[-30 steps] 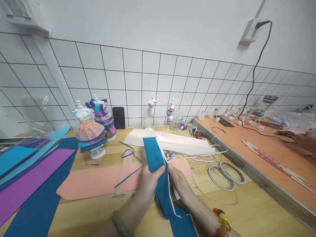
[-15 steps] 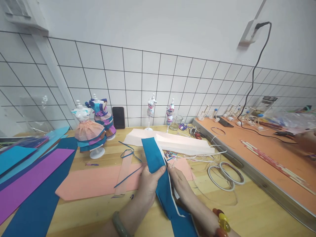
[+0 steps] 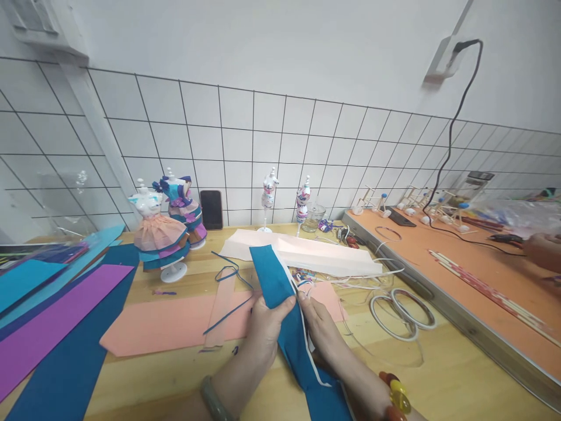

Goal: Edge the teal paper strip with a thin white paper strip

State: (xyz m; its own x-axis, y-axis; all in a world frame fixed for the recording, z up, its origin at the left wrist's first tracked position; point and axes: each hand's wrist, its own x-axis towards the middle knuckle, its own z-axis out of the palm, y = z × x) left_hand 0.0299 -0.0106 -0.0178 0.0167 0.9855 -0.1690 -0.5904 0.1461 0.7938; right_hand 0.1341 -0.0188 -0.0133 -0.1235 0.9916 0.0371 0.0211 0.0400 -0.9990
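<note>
A long teal-blue strip of crepe paper point(image 3: 268, 273) slants across the middle, its lower end folding down onto the table. Along its right edge runs a narrow white tape strip point(image 3: 312, 358), with its lower end hanging loose. My left hand point(image 3: 262, 328) grips the paper from the left, thumb on top. Close beside it, my right hand point(image 3: 322, 324) is closed at the taped edge, thumb and fingers together; whether it pinches the paper, the tape or both I cannot tell. Peach paper point(image 3: 170, 321) lies under and left of the hands, and a pale pink sheet point(image 3: 337, 254) lies behind them.
Two small mannequins in paper dresses point(image 3: 160, 234) stand back left, near a phone point(image 3: 211, 209). Two more mannequins point(image 3: 269, 190) stand behind. Tape rolls point(image 3: 412, 316) lie right. Coloured paper point(image 3: 65, 304) covers the left. Another person's hand point(image 3: 543, 251) shows over the orange table point(image 3: 473, 280).
Hardly anything differs. Both hands keep their hold at the same spot on the blue paper, and the whole view has shifted very slightly.
</note>
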